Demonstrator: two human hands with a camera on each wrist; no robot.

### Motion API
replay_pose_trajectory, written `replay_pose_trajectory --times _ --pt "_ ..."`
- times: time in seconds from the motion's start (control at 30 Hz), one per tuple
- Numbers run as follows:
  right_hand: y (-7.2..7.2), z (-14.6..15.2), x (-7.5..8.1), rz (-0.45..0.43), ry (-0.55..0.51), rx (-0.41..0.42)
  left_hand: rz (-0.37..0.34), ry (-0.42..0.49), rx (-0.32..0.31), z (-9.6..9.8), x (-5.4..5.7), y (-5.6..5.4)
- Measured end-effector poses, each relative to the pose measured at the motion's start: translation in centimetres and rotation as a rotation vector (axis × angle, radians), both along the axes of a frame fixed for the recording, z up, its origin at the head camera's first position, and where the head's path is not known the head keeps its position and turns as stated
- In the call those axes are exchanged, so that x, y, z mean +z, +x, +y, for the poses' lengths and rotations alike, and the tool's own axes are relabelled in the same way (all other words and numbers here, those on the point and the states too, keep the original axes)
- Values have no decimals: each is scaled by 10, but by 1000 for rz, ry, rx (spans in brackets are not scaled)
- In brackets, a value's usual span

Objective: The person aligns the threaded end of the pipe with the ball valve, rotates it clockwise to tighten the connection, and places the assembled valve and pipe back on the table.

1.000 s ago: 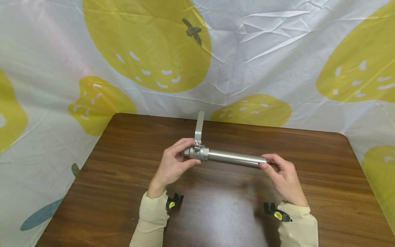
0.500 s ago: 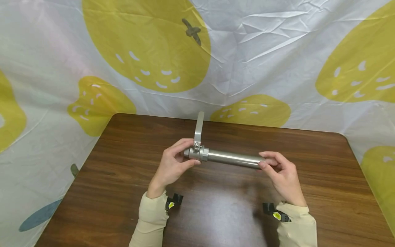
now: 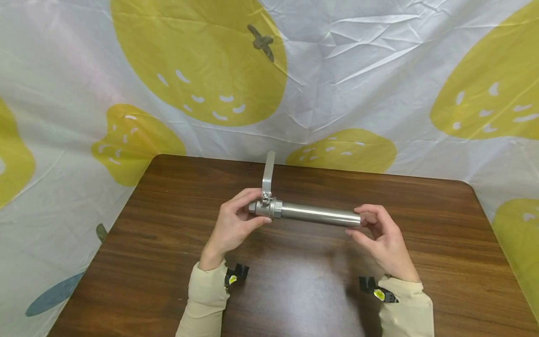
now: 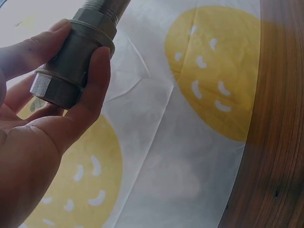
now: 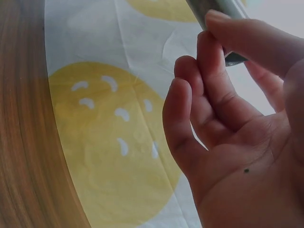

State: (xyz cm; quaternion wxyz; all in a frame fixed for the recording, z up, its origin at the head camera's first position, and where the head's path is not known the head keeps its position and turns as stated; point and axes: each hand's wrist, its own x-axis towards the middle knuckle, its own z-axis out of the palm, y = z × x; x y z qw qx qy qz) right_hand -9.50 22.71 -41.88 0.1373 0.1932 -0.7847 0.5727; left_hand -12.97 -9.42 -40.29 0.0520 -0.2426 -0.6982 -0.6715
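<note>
A metal ball valve (image 3: 266,208) with a long flat lever (image 3: 268,173) is joined to a straight steel pipe (image 3: 320,214), and both are held above the table. My left hand (image 3: 231,222) grips the valve body at its left end, thumb in front and fingers behind. In the left wrist view, the thumb and fingers curl about the valve body (image 4: 71,61), whose hex end shows below them. At the pipe's right end, my right hand (image 3: 385,238) curls its thumb and fingers round the tip. The right wrist view shows only that pipe end (image 5: 235,58), partly behind the fingers.
Beneath the hands lies a brown wood-grain table (image 3: 311,290) with rounded far corners. A white cloth (image 3: 311,84) with yellow fruit prints hangs behind and beside it. Each sleeve has a small black strap-on device (image 3: 379,294) at the wrist.
My right hand's fingers have shifted round the pipe end, the thumb sliding from its front face to its lower edge. The valve and pipe have moved slightly left; the left hand keeps its grip.
</note>
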Motion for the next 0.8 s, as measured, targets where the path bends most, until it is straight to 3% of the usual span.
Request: replay_pose_trajectory --times 0.8 --pt "0 1 -1 28 50 -27 -5 -11 0 -2 0 0"
